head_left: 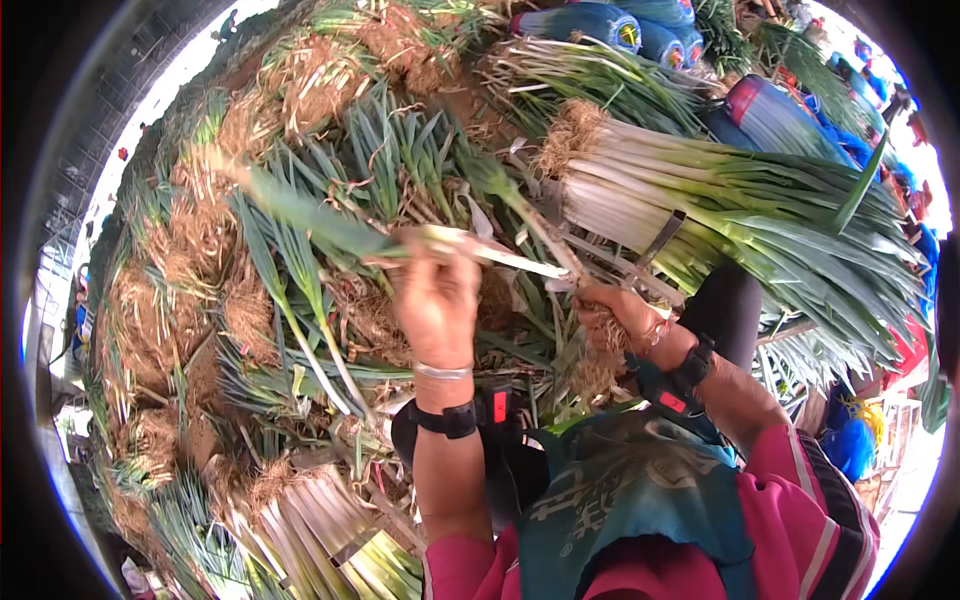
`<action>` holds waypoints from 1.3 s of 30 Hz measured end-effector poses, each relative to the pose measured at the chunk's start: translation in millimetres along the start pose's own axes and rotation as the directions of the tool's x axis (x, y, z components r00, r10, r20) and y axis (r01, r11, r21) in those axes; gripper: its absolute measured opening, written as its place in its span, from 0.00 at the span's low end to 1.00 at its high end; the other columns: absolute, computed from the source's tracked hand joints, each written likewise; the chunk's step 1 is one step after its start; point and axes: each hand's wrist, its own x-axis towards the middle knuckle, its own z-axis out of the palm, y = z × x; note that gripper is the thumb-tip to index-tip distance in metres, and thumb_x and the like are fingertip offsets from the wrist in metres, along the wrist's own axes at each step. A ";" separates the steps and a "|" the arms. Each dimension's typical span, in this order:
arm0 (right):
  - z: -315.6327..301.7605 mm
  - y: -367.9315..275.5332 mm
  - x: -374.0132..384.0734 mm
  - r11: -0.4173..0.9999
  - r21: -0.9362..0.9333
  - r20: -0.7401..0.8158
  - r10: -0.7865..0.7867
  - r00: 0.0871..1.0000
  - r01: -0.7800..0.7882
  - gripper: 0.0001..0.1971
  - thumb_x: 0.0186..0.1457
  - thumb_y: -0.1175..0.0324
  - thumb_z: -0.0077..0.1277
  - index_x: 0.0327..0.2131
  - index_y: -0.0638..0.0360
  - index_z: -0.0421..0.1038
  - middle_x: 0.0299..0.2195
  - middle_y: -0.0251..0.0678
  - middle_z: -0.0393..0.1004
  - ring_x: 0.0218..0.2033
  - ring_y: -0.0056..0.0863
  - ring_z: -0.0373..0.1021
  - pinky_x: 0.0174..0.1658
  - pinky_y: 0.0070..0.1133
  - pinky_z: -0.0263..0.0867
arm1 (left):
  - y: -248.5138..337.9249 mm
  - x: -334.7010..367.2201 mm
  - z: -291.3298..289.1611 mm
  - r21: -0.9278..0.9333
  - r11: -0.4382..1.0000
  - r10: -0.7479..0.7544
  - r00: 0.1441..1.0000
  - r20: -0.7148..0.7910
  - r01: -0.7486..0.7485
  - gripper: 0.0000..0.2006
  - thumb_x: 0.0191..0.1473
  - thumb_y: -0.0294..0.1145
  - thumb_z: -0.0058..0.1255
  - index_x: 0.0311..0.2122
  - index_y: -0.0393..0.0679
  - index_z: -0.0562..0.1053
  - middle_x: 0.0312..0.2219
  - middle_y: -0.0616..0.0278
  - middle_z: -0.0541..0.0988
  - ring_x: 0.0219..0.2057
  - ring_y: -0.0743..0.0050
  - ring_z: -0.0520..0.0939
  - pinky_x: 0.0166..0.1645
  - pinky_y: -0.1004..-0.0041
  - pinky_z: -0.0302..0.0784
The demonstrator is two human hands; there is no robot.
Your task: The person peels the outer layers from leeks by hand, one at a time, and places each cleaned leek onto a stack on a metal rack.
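Observation:
My left hand (437, 305) is raised over the pile, its fingers closed round a leek strip (325, 220). The strip's green end is smeared by motion and points up-left; its pale end reaches right, close to my other hand. My right hand (625, 318) grips a leek (540, 232) low down near its root end. That leek's stalk slants up-left to its green leaves. Brown stringy roots (597, 350) hang below the right fingers. Whether the strip still joins the leek, I cannot tell.
A big tied bundle of leeks (640, 180) lies to the right, roots toward me. Another bundle (320, 515) is at lower left. Untrimmed leeks with soil-brown roots (150, 300) heap along the left. Blue-wrapped bundles (580, 25) lie at the back.

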 end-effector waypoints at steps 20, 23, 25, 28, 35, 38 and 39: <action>-29.3 27.2 -87.5 0.528 -0.789 0.343 -0.047 0.938 0.315 0.27 0.60 0.46 0.39 0.41 0.66 0.68 0.24 0.38 0.70 0.26 0.31 0.67 0.33 0.27 0.64 | -16.1 43.0 -27.5 0.175 0.963 -0.155 0.953 -0.260 0.205 0.14 0.58 0.45 0.45 0.34 0.44 0.68 0.24 0.65 0.71 0.25 0.67 0.73 0.29 0.70 0.71; 2.7 5.1 -64.5 0.039 -0.958 0.239 -0.445 0.863 0.285 0.16 0.59 0.63 0.43 0.44 0.65 0.69 0.38 0.50 0.73 0.36 0.44 0.70 0.41 0.32 0.65 | -16.8 36.9 -22.4 0.296 0.944 -0.043 0.948 -0.317 0.142 0.14 0.58 0.45 0.46 0.36 0.44 0.67 0.22 0.67 0.66 0.22 0.71 0.68 0.26 0.73 0.65; 23.2 -7.5 -35.9 -0.150 -0.891 0.430 -0.580 0.692 0.428 0.16 0.55 0.67 0.48 0.45 0.65 0.69 0.28 0.43 0.69 0.28 0.34 0.68 0.33 0.28 0.64 | -20.4 35.0 -19.1 0.332 0.932 -0.040 0.953 -0.301 0.144 0.14 0.58 0.45 0.46 0.37 0.44 0.67 0.22 0.67 0.66 0.22 0.71 0.68 0.26 0.73 0.65; 61.7 -12.3 -6.0 -0.139 -0.896 0.416 -0.596 0.687 0.422 0.17 0.54 0.65 0.52 0.45 0.65 0.69 0.28 0.44 0.69 0.27 0.36 0.69 0.32 0.28 0.65 | -26.0 31.5 -14.5 0.393 0.911 -0.013 0.963 -0.269 0.122 0.15 0.58 0.45 0.47 0.38 0.44 0.66 0.22 0.68 0.65 0.22 0.71 0.68 0.26 0.73 0.64; 57.2 -2.7 25.3 -0.213 -0.828 0.533 -0.583 0.613 0.518 0.14 0.53 0.63 0.51 0.37 0.65 0.74 0.26 0.45 0.70 0.29 0.43 0.69 0.34 0.31 0.66 | -30.7 24.5 1.0 0.420 0.906 0.054 0.964 -0.262 0.063 0.12 0.56 0.43 0.51 0.35 0.47 0.66 0.21 0.68 0.70 0.19 0.78 0.71 0.23 0.78 0.64; 54.5 -1.8 27.7 -0.214 -0.803 0.569 -0.549 0.612 0.556 0.12 0.54 0.67 0.49 0.37 0.66 0.74 0.26 0.46 0.71 0.29 0.43 0.69 0.34 0.31 0.66 | -26.8 22.4 -4.6 0.469 0.883 0.063 0.985 -0.163 0.021 0.15 0.56 0.46 0.51 0.37 0.44 0.67 0.23 0.64 0.71 0.22 0.71 0.72 0.26 0.74 0.66; 56.8 -2.6 25.7 -0.160 -0.803 0.559 -0.534 0.634 0.574 0.11 0.54 0.69 0.48 0.36 0.67 0.74 0.27 0.47 0.71 0.30 0.43 0.70 0.34 0.31 0.66 | -23.8 21.9 -6.3 0.454 0.890 0.031 0.989 -0.148 0.040 0.16 0.56 0.46 0.51 0.38 0.44 0.67 0.23 0.63 0.73 0.22 0.71 0.73 0.26 0.74 0.67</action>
